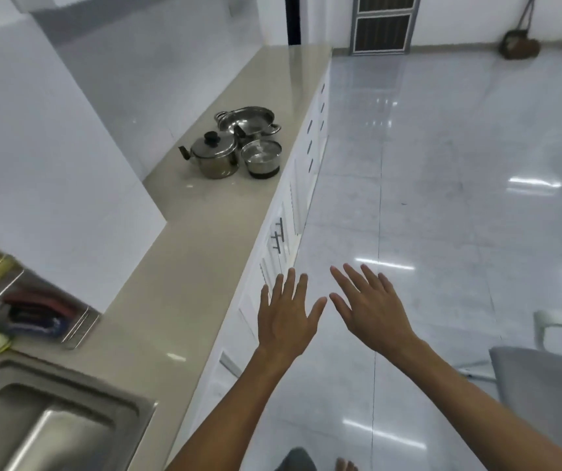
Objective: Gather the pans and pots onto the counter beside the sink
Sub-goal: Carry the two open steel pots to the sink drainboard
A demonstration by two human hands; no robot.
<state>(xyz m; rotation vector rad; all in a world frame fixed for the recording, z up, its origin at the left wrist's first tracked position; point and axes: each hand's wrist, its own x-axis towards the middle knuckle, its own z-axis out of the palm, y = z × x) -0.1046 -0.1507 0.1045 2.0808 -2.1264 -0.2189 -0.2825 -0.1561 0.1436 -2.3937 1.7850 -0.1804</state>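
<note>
Three steel vessels stand grouped midway along the beige counter (184, 266): a lidded pot (214, 156) with a black knob, a small open pot (261, 158) at the counter's front edge, and behind them a wide pan (249, 121) with side handles. The steel sink (51, 416) is at the bottom left. My left hand (286, 317) and my right hand (371, 311) are held out side by side over the floor, in front of the cabinets, fingers spread and empty. Both are well short of the pots.
A metal rack (41, 311) holding cloths and sponges stands on the counter beside the sink, against the white wall. White cabinet doors with bar handles (277, 236) run below the counter. A grey chair (544, 379) stands at the right on the glossy tiled floor.
</note>
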